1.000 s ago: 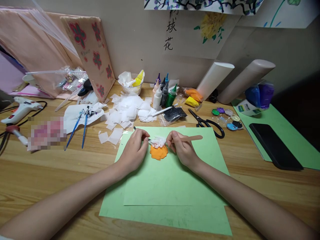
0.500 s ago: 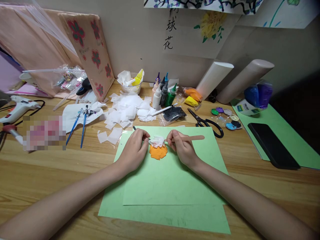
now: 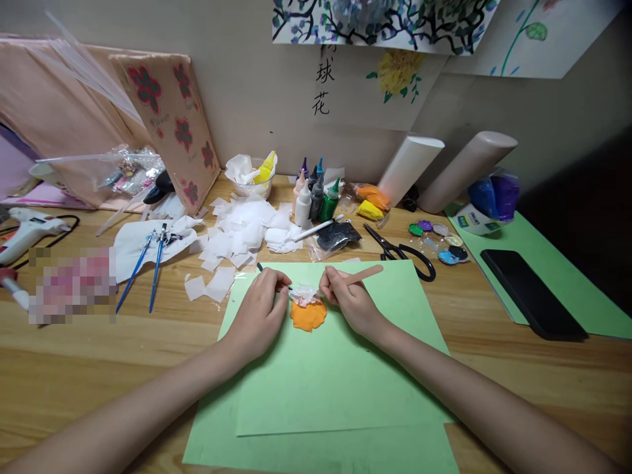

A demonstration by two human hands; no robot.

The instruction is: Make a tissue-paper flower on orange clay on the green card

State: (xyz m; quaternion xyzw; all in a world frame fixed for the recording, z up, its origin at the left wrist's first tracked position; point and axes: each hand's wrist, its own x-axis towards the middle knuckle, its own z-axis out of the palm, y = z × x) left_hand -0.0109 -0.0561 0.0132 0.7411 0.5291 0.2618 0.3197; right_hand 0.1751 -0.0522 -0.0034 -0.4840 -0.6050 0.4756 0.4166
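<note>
An orange clay disc (image 3: 308,316) lies on a light green paper sheet (image 3: 336,382), with crumpled white tissue (image 3: 305,294) on its upper edge. My left hand (image 3: 260,313) rests just left of the disc, fingers closed round a thin dark tool whose tip points at the tissue. On the disc's right, my right hand (image 3: 348,301) pinches a flat wooden stick (image 3: 364,272) that angles up to the right, its hidden end at the tissue.
White tissue squares (image 3: 241,230) are heaped behind the sheet, beside small paint bottles (image 3: 316,194), black scissors (image 3: 402,252), two blue brushes (image 3: 145,260) and a glue gun (image 3: 24,230). A black phone (image 3: 533,293) lies on another green sheet at the right. Two rolls lean on the wall.
The view has tilted, so everything sits a little lower and further left. Both hands keep their tools at the tissue; the wooden stick now angles more steeply upward.
</note>
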